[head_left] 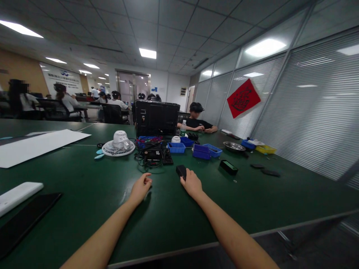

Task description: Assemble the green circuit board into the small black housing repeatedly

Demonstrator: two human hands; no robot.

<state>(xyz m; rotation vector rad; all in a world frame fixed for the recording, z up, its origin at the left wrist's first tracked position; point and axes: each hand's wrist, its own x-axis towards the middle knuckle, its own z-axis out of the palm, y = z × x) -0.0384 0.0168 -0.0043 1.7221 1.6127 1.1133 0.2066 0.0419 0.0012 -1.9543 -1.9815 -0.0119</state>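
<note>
Both my forearms reach out over a dark green table [84,194]. My right hand [191,183] is closed on a small black block [181,171] that rests on the table top. My left hand [141,187] hovers just left of it with the fingers curled in loosely; nothing shows in them. Beyond my hands lies a tangle of black cables around a black device [153,156].
A white fan [118,144], blue bins [204,151], a metal bowl [234,146], a yellow tray [266,149] and a black computer case [157,117] stand further back. A white sheet [33,144] lies at left. A seated person [196,121] works opposite; the table edge runs near me.
</note>
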